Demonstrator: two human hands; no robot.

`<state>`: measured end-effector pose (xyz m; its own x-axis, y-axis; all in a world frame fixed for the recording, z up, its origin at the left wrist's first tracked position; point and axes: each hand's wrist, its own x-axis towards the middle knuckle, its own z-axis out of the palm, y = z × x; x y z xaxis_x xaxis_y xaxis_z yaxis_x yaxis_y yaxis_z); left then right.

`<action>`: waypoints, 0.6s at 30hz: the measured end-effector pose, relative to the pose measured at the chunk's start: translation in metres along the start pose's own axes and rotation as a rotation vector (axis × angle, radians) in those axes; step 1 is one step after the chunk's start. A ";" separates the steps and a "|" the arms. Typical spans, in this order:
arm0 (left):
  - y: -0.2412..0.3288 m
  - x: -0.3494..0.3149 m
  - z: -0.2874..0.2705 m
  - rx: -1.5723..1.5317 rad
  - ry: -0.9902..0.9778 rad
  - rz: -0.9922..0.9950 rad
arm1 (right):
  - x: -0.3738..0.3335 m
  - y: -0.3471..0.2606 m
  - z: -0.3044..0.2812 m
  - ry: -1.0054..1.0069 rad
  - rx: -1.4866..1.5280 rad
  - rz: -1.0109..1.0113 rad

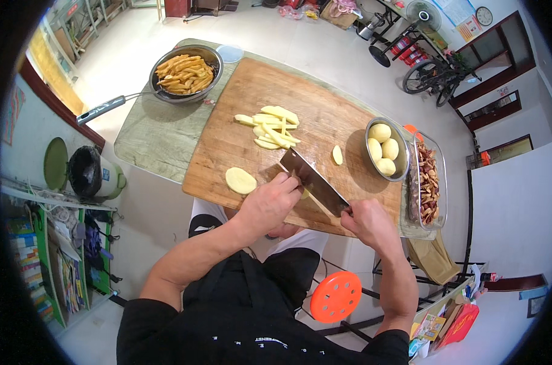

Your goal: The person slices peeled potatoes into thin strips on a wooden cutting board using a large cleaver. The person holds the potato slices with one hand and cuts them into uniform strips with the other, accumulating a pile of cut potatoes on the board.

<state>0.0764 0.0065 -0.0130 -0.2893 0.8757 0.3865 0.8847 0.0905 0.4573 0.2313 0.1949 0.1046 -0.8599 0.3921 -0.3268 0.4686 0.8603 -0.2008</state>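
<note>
A wooden cutting board (324, 121) is lying beneath a cleaver (315, 182), whose long axis is slanting from far left to near right. The right hand (370, 222) is clenching its handle, while the left hand (270, 198), nearer, is curling over a mostly hidden potato piece (305, 194) just near-left of the blade; whether it is pinching, and the piece's long axis, I cannot tell.
</note>
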 end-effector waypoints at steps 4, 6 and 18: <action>0.000 0.000 0.000 0.018 -0.001 0.001 | 0.009 -0.019 0.007 0.077 -0.013 0.000; -0.002 0.000 0.002 -0.008 0.056 0.027 | 0.014 -0.012 0.020 0.123 0.046 -0.012; -0.004 -0.004 0.008 -0.017 0.081 0.025 | 0.001 0.003 0.027 0.123 0.173 -0.016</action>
<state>0.0773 0.0070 -0.0227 -0.2965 0.8365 0.4608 0.8857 0.0603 0.4604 0.2371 0.1894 0.0787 -0.8810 0.4245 -0.2089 0.4729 0.8023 -0.3643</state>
